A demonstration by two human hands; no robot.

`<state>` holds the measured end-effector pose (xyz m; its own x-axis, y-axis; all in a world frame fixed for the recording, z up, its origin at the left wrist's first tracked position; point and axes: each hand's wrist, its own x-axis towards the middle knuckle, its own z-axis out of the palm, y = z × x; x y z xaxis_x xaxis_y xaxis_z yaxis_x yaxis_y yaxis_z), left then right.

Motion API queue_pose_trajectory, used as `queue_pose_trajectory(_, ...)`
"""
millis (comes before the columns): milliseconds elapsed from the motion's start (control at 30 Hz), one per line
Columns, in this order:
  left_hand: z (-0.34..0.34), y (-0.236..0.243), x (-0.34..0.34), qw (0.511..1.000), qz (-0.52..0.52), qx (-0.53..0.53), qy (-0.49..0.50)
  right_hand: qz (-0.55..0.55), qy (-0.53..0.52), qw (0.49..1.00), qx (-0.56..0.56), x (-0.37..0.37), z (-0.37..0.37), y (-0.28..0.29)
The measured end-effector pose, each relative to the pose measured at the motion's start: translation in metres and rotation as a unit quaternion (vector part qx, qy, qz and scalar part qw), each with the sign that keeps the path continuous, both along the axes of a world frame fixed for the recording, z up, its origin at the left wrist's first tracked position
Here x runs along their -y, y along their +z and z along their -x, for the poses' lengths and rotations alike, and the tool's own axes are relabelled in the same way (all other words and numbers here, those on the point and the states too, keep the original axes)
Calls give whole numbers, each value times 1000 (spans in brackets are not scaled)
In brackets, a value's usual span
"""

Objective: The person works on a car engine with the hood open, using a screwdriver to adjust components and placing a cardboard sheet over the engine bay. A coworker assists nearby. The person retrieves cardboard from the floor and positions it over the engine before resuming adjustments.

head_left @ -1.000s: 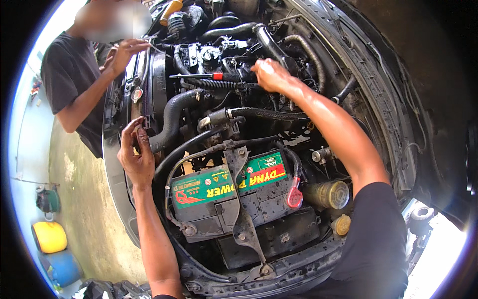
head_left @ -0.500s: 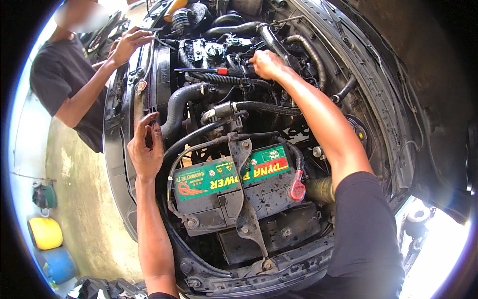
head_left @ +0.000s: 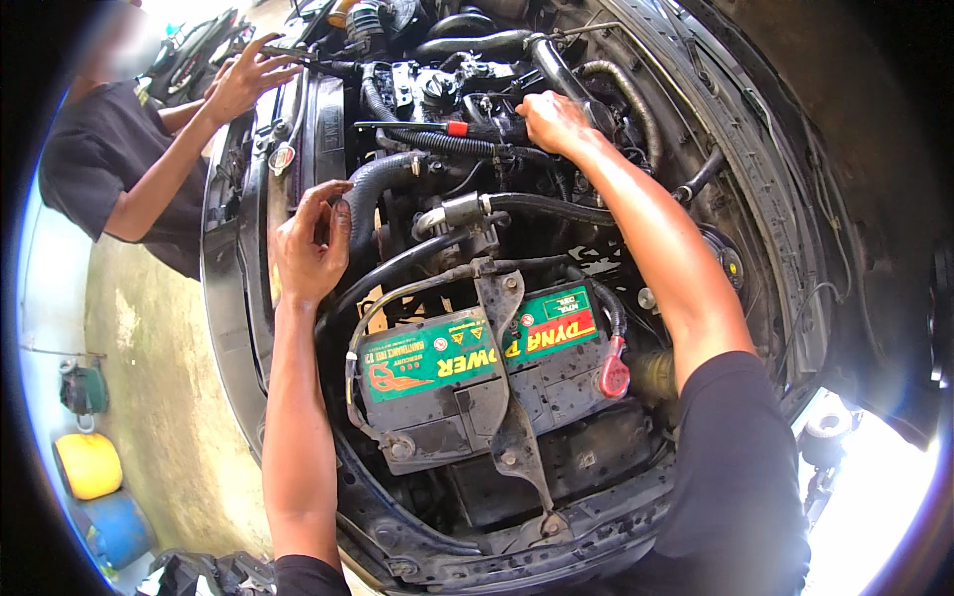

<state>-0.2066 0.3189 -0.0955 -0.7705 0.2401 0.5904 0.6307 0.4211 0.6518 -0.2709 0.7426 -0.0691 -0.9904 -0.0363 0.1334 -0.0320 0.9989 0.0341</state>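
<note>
My right hand [head_left: 556, 124] reaches into the engine bay [head_left: 477, 169], fingers curled on something I cannot make out among the parts. Just left of it lies a long black tool with a red band [head_left: 457, 129], above a corrugated hose [head_left: 467, 146]. Whether my fingers grip that tool is unclear. My left hand [head_left: 313, 243] is raised beside a thick radiator hose [head_left: 368, 204] and the front radiator edge, its fingers loosely curved and apart from the thumb, with nothing visible in them. Below both hands is a black battery [head_left: 447, 427] with a green label and red terminal cover [head_left: 613, 372].
A co-worker [head_left: 129, 169] stands across the car's front at upper left, both hands [head_left: 238, 84] raised at a thin dark item. A yellow drum [head_left: 87, 465] and blue drum [head_left: 119, 526] stand on the floor at left. The fender [head_left: 775, 248] borders the bay at right.
My left hand has moved up and right along the radiator hose. My right hand stays among the engine parts, slightly higher in view. The co-worker's hands have shifted slightly up and left.
</note>
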Motion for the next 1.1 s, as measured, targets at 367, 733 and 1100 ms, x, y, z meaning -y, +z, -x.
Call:
queue_pose_trajectory(367,-2,4,-2,1000,-8,21,4,-43,-71,996,21,30,-13,10)
queue_pose_trajectory(733,3,-5,-15,999,-26,0,-44,-75,-17,995,65,46,-50,16)
queue_pose_trajectory(1100,3,-7,-13,999,-33,-2,-42,-39,-5,998,51,25,-49,7)
